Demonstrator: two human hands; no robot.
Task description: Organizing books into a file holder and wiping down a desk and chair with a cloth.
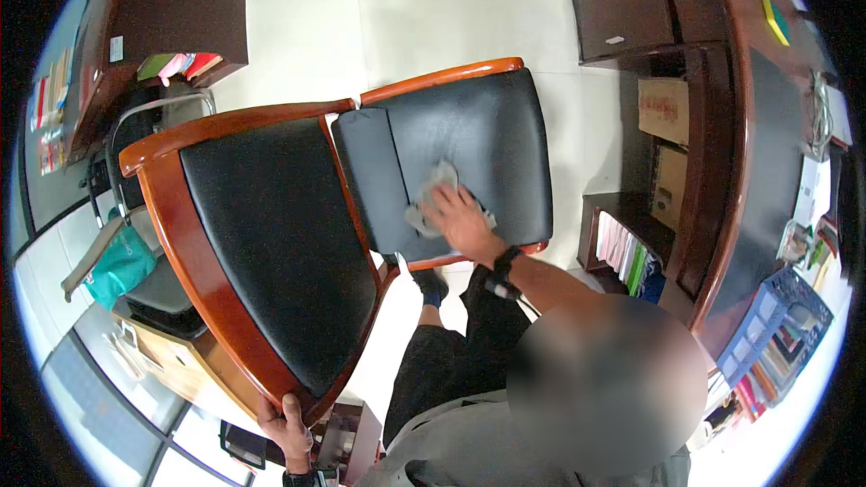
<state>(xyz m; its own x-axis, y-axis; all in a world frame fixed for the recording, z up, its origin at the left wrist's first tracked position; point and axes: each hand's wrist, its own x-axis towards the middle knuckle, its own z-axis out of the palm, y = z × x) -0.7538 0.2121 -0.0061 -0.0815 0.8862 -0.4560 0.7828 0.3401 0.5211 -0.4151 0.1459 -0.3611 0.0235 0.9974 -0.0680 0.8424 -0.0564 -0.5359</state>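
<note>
A wooden chair with black leather-like padding stands before me, its seat (504,142) to the right and its backrest (270,216) to the left. My right hand (463,216) presses a crumpled grey cloth (443,179) onto the seat, near the seam at its rear. Fingers spread, the hand covers much of the cloth. Faint streaks show on the padding above it. At the lower left, my left hand (287,423) grips the corner of the backrest's glossy wooden top rail (226,325). The thumb lies on top, and some of the fingers are hidden by the wood.
A dark wooden desk (734,149) runs along the right, with cardboard boxes (663,111) and upright folders (629,257) beneath. On it are a blue basket (761,325) and a yellow-green sponge (776,20). Left stand a cabinet (183,13) and another chair holding a teal bag (122,267).
</note>
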